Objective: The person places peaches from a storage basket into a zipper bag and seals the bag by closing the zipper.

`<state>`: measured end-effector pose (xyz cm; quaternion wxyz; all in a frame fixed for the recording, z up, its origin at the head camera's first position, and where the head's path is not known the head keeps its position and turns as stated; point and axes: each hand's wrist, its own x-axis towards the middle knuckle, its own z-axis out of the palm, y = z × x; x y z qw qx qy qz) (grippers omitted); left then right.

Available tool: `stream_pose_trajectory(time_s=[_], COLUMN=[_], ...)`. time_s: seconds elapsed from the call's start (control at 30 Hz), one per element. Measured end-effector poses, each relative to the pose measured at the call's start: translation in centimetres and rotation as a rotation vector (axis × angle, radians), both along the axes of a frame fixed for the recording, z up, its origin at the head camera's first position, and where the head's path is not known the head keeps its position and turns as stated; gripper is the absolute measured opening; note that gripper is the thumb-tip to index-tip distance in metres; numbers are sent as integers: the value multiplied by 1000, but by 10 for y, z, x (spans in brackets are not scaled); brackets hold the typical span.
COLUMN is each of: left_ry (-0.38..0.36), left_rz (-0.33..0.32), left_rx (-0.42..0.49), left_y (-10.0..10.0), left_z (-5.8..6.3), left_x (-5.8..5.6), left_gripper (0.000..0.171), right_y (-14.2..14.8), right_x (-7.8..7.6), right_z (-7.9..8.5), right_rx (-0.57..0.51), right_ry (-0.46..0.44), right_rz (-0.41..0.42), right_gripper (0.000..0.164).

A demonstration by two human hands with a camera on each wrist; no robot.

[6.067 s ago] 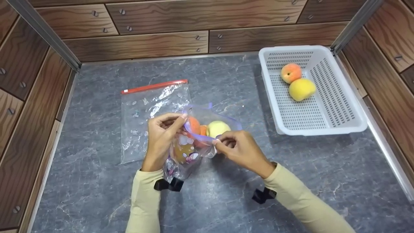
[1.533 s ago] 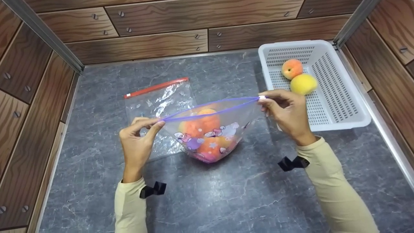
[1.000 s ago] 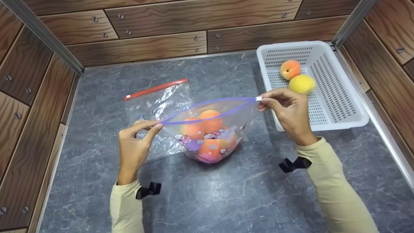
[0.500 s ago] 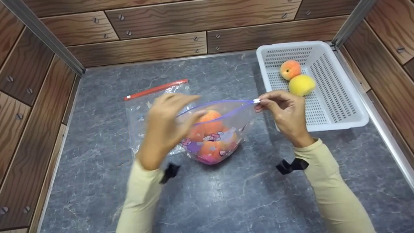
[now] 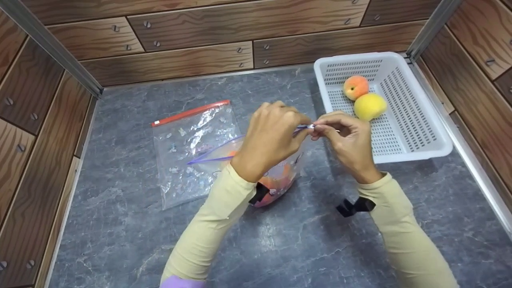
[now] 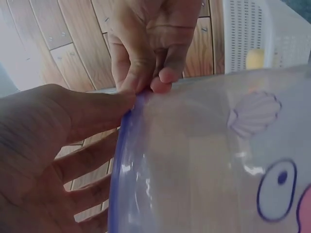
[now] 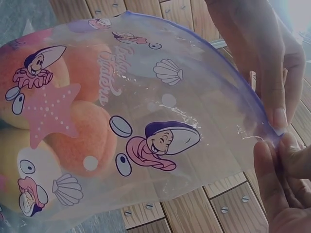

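Your right hand (image 5: pixel 348 142) pinches the corner of the zip bag (image 5: pixel 286 178) by its white slider (image 5: pixel 311 126) and your left hand (image 5: pixel 272 138) pinches the purple rim (image 6: pixel 116 170) just beside it, apparently holding that end firm, while peaches (image 7: pixel 87 138) weigh the bag down, left of the perforated basket (image 5: pixel 416 104).

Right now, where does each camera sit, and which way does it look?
Head: on the person's head, facing forward and down at the fruit bag and basket; left hand, right hand and sleeves show.
Left wrist: on that wrist, facing the fruit bag's purple edge, with both hands in view.
Right wrist: on that wrist, facing the fruit bag's printed side and the fruit inside; both hands show.
Shared: both wrist views show the hands together at the purple edge.
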<state>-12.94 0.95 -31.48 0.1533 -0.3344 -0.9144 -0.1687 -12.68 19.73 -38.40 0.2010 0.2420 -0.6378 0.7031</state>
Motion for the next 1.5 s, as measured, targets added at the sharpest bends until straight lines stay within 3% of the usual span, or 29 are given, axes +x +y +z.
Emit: stream_pose_trajectory(time_s=[0.13,0.33,0.9,1.1,1.5], left_ry=[35,81,99,105,72], left_rz=[17,46,58,50,49], left_rx=[14,27,60,71,109], left_y=[4,5,0,-5,-20], left_z=[-4,-9,-15,-16,-19], left_x=[1,1,3,3,5], left_gripper=[7,10,16,17,15], right_y=[-2,-8,-15,-16,-16], right_x=[-1,0,2,1,1], right_z=[-1,-3,-3,-3,-4], right_rx=[11,38,73,90,83], right_ry=[8,36,42,43,35], right_rz=[-27,-70,-99,-125,-137], right_gripper=[8,9,13,5,5])
